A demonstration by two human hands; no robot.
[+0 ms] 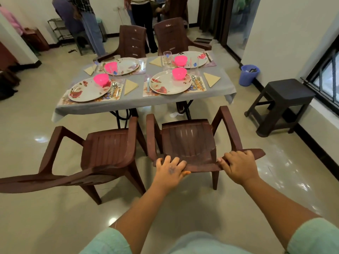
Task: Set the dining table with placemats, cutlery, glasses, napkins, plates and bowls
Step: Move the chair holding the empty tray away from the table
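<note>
Bright daylight, glossy floor (275, 162) glare, warped edges.

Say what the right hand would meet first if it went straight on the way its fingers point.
The right hand grips the chair back, fingers pointing toward the table. Going on, it would probably meet the chair's right armrest first; depth is unclear.
</note>
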